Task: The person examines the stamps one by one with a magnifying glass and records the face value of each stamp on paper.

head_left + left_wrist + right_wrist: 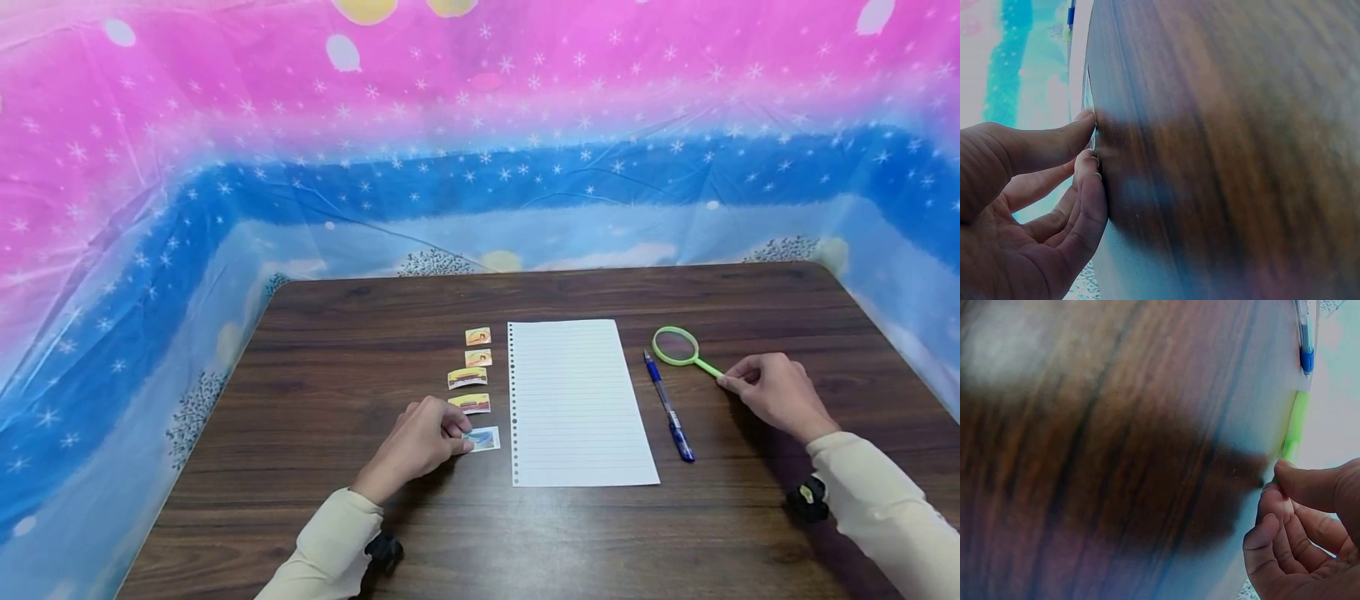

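A: What is nearest?

B: Two cream sleeves [330, 537] [881, 504], with a black device [385, 550] [808, 500] at each wrist.

A: And the left hand [418, 440]?

B: It pinches the left edge of a blue picture slip [485, 439], thumb and fingers together on it. The slip is at the near end of a column, just left of the lined sheet [581, 404].

A: What about the right hand [780, 396]?

B: Thumb and fingertips are clamped on the handle end of a green magnifying glass [676, 346]. The lens points away, toward the far left, and lies near the top of a blue pen [667, 404]. The pen sits right of the sheet, between it and that hand.

A: Anything beyond the blue slip?

B: Two yellow-and-maroon slips [470, 404] [468, 377], then two small orange ones [477, 358] [477, 336], all along the sheet's punched side.

A: And farthest off?

B: The dark wood table [360, 333] ends at a pink and blue cloth [450, 142] with white snowflakes.
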Motion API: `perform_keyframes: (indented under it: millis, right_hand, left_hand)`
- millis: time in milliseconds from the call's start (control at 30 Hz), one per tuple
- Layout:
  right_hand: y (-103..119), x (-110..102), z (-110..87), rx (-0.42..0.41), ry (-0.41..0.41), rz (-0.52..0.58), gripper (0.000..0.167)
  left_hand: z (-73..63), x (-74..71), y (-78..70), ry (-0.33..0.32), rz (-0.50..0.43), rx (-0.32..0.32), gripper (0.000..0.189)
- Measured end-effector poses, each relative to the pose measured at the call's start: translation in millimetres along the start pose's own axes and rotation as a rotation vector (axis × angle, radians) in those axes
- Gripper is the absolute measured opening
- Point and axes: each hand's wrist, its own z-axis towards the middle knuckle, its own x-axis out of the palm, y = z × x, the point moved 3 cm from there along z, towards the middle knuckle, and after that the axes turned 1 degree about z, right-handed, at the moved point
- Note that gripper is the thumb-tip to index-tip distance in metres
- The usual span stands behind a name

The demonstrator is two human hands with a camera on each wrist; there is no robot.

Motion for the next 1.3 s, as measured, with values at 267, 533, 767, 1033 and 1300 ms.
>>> perform_keyframes:
  millis: [267, 533, 767, 1033, 1300]
  right_hand:
    - [-2.5, 2.5, -0.4, 0.012, -0.012, 0.012, 0.019]
    - [-2.9, -2.6, -1.9, 0.0, -0.047, 0.01, 0.023]
    - [5.6, -8.3, -4.4, -0.015, -0.1, 0.009, 0.025]
    - [30.3, -4.9, -13.6, -0.055, -0.087, 0.031, 0.027]
    - [49.8, 10.7, -23.0, -0.096, -0.029, 0.042, 0.025]
  left_hand:
    - [-0.5, 0.2, -0.2, -0.004, 0.002, 0.001, 0.01]
    - [-1.7, 0.1, 0.8, -0.025, 0.001, 0.024, 0.009]
    - [-5.4, -5.1, -0.3, -0.041, 0.003, 0.029, 0.01]
    - [-8.6, -10.8, -7.1, -0.075, 0.013, 0.049, 0.007]
    - [-5.9, -5.3, -22.9, -0.032, 0.039, 0.186, 0.009]
